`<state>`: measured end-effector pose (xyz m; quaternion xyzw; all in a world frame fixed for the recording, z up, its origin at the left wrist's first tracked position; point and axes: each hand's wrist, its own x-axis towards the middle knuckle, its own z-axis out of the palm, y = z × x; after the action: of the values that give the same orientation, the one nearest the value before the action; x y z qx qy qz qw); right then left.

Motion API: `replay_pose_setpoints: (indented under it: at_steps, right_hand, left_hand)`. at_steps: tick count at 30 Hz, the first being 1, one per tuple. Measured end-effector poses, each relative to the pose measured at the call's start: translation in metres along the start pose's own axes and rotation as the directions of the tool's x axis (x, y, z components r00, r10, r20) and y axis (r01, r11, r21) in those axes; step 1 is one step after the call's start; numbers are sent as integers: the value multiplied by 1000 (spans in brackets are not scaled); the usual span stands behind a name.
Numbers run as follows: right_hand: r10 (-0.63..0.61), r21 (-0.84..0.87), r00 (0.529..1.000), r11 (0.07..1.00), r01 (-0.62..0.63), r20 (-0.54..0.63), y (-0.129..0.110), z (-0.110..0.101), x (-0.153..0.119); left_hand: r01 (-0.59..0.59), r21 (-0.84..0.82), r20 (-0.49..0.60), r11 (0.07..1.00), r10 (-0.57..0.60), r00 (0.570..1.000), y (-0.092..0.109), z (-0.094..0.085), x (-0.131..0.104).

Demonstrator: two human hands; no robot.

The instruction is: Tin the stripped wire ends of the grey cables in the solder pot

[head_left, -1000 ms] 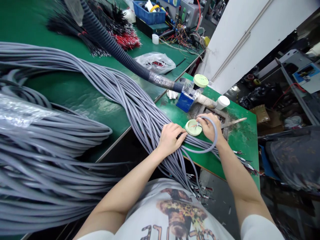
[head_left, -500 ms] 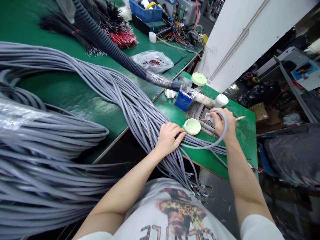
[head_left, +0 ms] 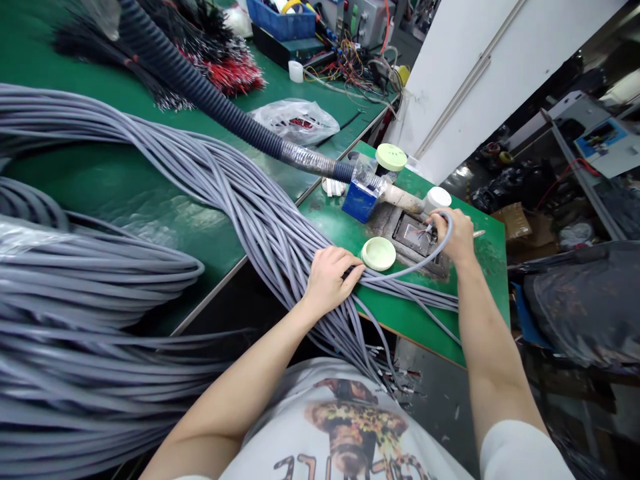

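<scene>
My right hand (head_left: 456, 235) is closed on the end of one grey cable (head_left: 423, 265), which bends in a loop from the bundle. Thin coloured wires at its tip lie over a small dark square pot (head_left: 414, 235) set in a stained metal plate. A pale thin stick pokes out behind the same hand. My left hand (head_left: 333, 275) rests closed on the grey cable bundle (head_left: 270, 227), thumb and forefinger together at a cable. Just right of those fingers is an open light-green round tub (head_left: 379, 254).
A blue box (head_left: 361, 199) joins a ribbed hose (head_left: 225, 110) crossing from the upper left. Near it stand a green-lidded jar (head_left: 391, 157) and a white-lidded jar (head_left: 438, 198). Large cable coils (head_left: 90, 280) fill the left; a white pillar (head_left: 465, 80) rises behind.
The cable loop in my right hand has flattened, and its wire tip now sits over the pot with the wires spread. The whole view has shifted slightly left.
</scene>
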<state>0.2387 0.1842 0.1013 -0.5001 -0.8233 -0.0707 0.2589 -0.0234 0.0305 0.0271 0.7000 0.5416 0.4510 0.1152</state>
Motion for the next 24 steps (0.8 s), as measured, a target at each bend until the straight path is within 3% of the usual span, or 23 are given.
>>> replay_pose_setpoints:
  at_steps: [20,24]
  right_hand:
    - [45,-36,986,999,-39,161,21,24,3]
    - [53,-24,985,998,-50,161,18,21,2]
  left_hand:
    - [-25,-12,-11,1000,24,1000,-1,0,1]
    - [-31,-7,-10,999,31,999,-1,1,1]
